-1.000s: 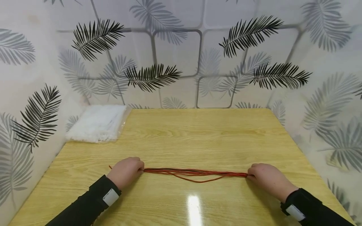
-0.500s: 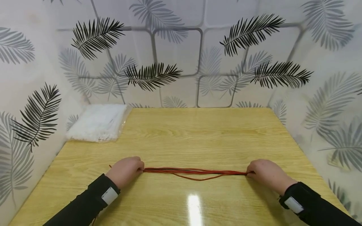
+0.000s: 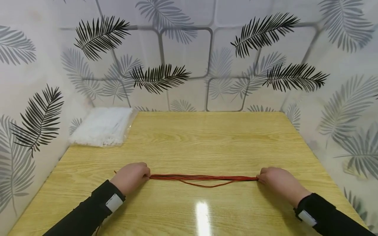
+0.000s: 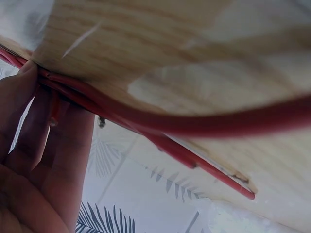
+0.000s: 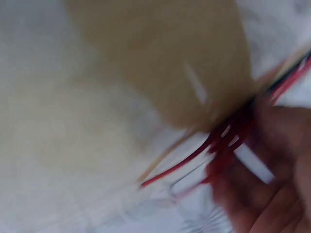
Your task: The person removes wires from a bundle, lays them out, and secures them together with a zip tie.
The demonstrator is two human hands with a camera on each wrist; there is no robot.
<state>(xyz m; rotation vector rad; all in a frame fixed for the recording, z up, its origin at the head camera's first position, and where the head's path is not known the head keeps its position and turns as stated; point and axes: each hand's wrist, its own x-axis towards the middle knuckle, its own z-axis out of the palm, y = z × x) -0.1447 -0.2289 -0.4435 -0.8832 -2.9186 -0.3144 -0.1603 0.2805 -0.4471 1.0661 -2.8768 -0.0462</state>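
Note:
A bundle of long red wires, with a dark strand among them, stretches sideways just above or on the table. My left hand pinches its left part, and a short red end pokes out beyond that hand. At the other side my right hand grips the right end between thumb and fingers. One strand sags in a shallow curve below the rest. In the left wrist view, a red wire bows close to the camera and several uneven ends show. The right wrist view is blurred; loose red ends stick out past the fingers.
A clear plastic bag of thin white strips lies at the table's back left corner. The wood-grain table meets leaf-patterned covering at its back and sides. A bright reflection shows near the front. Black wrist bands cover both wrists.
The bundle's right end has risen slightly and the strands run straighter. My right hand has shifted a little; the left hand stays nearly in place. Both keep their hold.

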